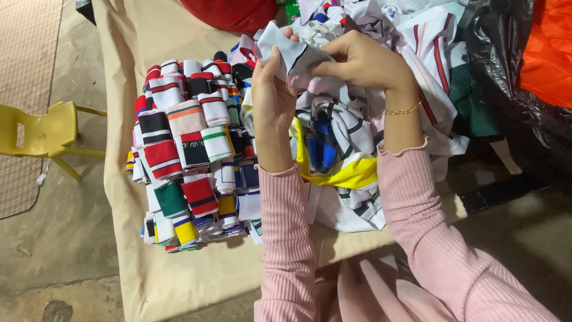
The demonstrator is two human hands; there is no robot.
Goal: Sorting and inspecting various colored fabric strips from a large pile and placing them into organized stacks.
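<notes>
Lighting: even, moderately bright, diffuse, apparently from overhead. Shadows soft; a faint one under the yellow chair [42,134] on the floor, deeper shade beneath the forearms near the desk [149,262] edge. Glare: small specular streaks on the black plastic sheet [506,65] at upper right; that corner is otherwise dark and loses detail. Focus: fabric stripes and sleeve ribbing crisp at centre. Slight softness on the fingers of the right hand [363,59]. Edge distortion: mild wide-angle stretch toward frame borders.

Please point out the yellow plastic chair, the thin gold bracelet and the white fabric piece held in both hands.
yellow plastic chair [36,132], head view, seat.
thin gold bracelet [403,110], head view, chain on wrist.
white fabric piece [293,52], head view, middle.
</notes>
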